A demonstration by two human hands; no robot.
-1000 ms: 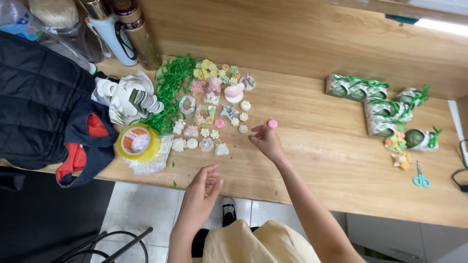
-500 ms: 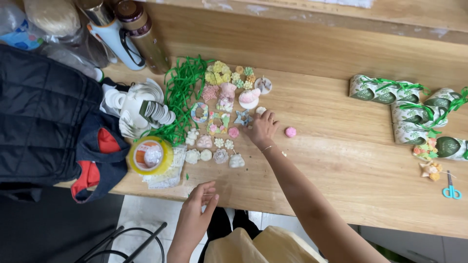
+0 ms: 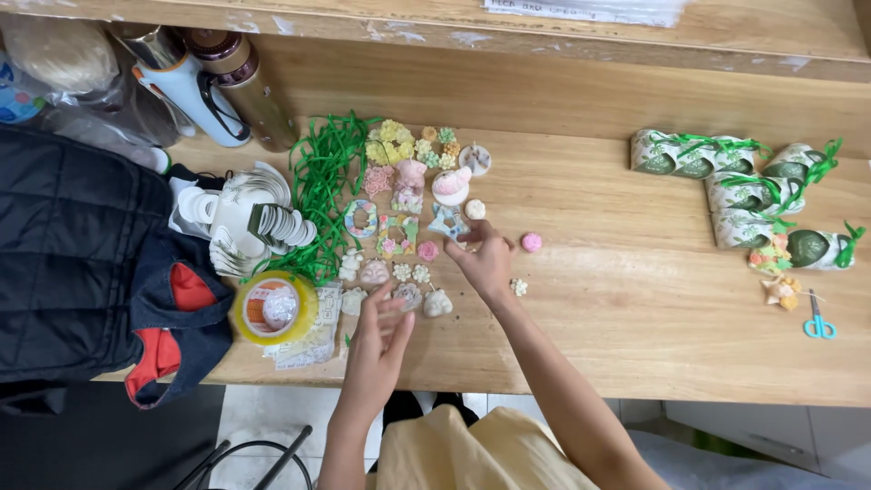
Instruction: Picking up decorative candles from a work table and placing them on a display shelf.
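The right hand (image 3: 485, 261) lies on the bench (image 3: 635, 308), its grip loosely curled, fingertips at the star charm (image 3: 446, 220) just beyond it; whether it holds anything I cannot tell. The pink bead (image 3: 532, 242) sits just to its right. The left hand (image 3: 376, 340), open and empty, hovers near the lower charms (image 3: 408, 292).

green ribbon (image 3: 327, 181), yellow tape roll (image 3: 275, 308), pink disc (image 3: 532, 242)
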